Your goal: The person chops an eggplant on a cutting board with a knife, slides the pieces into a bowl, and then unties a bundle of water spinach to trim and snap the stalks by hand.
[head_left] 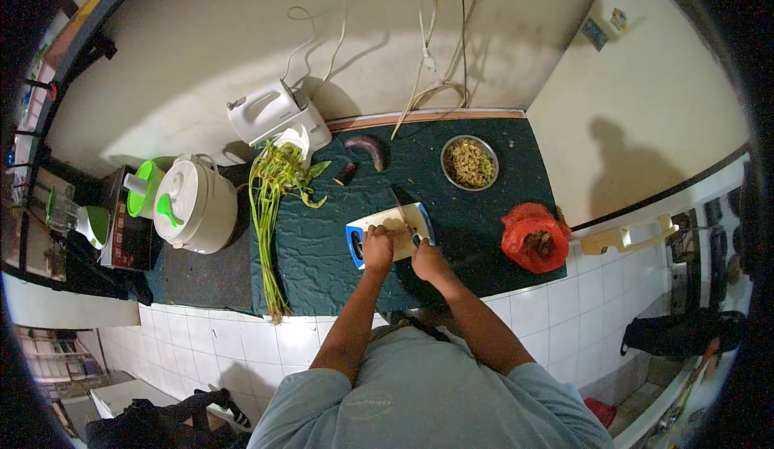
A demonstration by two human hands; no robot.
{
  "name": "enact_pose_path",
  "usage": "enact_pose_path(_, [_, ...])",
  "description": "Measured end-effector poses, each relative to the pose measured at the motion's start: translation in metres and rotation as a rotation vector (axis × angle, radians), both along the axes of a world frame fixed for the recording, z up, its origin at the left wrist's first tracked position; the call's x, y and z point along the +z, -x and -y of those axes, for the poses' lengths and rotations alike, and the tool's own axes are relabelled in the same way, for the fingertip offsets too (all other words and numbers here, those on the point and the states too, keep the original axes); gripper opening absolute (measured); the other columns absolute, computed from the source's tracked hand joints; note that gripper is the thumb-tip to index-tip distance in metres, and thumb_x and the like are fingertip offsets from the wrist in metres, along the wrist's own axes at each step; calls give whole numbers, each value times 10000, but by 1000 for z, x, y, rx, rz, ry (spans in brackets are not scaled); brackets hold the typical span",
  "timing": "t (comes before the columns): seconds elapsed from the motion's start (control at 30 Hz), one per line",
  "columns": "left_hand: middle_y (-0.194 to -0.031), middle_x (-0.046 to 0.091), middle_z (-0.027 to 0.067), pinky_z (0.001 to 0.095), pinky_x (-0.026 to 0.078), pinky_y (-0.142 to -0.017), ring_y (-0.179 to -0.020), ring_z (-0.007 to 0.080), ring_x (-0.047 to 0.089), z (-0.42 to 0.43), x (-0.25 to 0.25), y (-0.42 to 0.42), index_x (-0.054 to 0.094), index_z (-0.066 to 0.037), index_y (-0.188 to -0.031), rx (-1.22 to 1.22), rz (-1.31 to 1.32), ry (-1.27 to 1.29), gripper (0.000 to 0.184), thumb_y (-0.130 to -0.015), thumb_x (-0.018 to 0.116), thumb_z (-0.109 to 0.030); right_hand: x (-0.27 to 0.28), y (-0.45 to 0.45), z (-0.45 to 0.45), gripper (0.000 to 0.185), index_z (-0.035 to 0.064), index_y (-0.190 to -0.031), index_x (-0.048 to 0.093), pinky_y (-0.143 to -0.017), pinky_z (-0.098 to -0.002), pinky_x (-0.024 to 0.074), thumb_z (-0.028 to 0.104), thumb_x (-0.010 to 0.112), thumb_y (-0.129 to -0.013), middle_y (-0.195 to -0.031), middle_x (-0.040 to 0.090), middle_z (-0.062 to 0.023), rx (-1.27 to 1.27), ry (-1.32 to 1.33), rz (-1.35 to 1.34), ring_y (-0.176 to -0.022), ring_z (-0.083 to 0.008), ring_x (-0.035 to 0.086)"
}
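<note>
A white cutting board with blue ends (pixel 413 247) lies on the dark green cloth. My right hand (pixel 430 262) is closed round the handle of a knife (pixel 399 205), whose blade points up and away over the board. On the board's left part, my left hand (pixel 377 248) has its fingers bent together against a pale piece of food (pixel 395 220) beside the blade. How firmly it grips the piece is hard to see. Beyond the board lie a short dark eggplant piece (pixel 346 174) and a longer purple eggplant (pixel 368 149).
A metal bowl of chopped food (pixel 470 164) stands at the back right, with a red plastic bag (pixel 534 238) nearer. Long leafy greens (pixel 272 223) lie left of the board. Further left are a white mixer (pixel 278 118) and a white rice cooker (pixel 196 205).
</note>
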State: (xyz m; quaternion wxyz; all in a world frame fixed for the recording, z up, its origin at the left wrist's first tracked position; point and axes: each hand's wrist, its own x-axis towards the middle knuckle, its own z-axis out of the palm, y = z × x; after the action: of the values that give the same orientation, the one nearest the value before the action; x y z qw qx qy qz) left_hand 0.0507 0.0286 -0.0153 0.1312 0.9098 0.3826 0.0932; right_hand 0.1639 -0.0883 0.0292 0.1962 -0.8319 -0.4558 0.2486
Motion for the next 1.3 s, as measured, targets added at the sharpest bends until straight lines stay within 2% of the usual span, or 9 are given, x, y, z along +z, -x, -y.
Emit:
enact_pose_path(0.1, [-1030,626,108,440,478,-855,-1009,324,558,-2,-2,1,702,-153,-1002,-6,-93,-19,219,-859,542,-198,14,7,5,350,-94,-1039,519,-709,-543,512,241,479,-949,-862,634,-322,-59,34,-31,-812,-483,633])
enact_pose_path(0.27, [-931,620,196,485,516,-733,-860,394,615,1,20,-2,638,-124,-1062,154,192,117,224,-869,553,-201,-18,27,28,340,-76,-1102,443,-733,-552,502,233,467,-963,-858,630,-325,-192,150,-128,-826,-490,627])
enact_pose_path(0.37, [-900,621,192,474,521,-727,-836,382,620,0,18,-2,609,-130,-1088,191,158,113,244,-853,579,-185,-5,24,21,340,-77,-1096,453,-734,-552,502,232,481,-958,-859,631,-323,-119,-101,-102,-833,-487,628])
enact_pose_path(0.57, [-843,628,147,446,486,-719,-802,338,617,6,24,-4,572,-116,-1048,201,108,44,205,-846,581,-152,7,15,0,367,-84,-1115,465,-721,-550,510,246,488,-954,-859,642,-307,-143,156,-52,-827,-481,631])
enact_pose_path(0.77, [-827,651,105,434,482,-732,-836,299,618,3,15,-4,570,-87,-1046,131,23,-78,246,-803,576,-128,-29,36,24,349,-85,-1071,502,-710,-546,513,243,483,-954,-840,644,-304,-237,-119,-52,-810,-480,634])
enact_pose_path(0.9, [-819,651,124,416,481,-733,-856,298,616,3,17,-4,562,-67,-1078,49,9,-125,297,-782,568,-90,-7,16,5,371,-106,-1079,484,-718,-542,512,245,472,-958,-859,634,-325,-96,32,-21,-833,-486,631])
enact_pose_path(1.03, [-802,642,142,419,475,-729,-879,304,611,7,29,-8,532,-59,-1099,111,1,-77,334,-768,573,-72,7,26,9,378,-110,-1064,485,-730,-534,516,253,455,-963,-888,628,-336,-110,78,-58,-872,-490,629])
enact_pose_path(1.17, [-799,639,150,428,486,-724,-866,316,614,6,31,-10,548,-74,-1056,161,30,-40,290,-768,582,-85,-36,30,18,367,-100,-1071,489,-746,-528,517,249,460,-960,-896,632,-327,-243,74,-182,-873,-486,629])
enact_pose_path(1.3, [-810,647,148,437,508,-717,-881,318,617,-2,19,-12,585,-106,-975,306,54,60,190,-787,594,-123,-6,12,0,349,-81,-1055,503,-766,-535,506,251,459,-958,-910,634,-320,-115,76,-110,-864,-471,630])
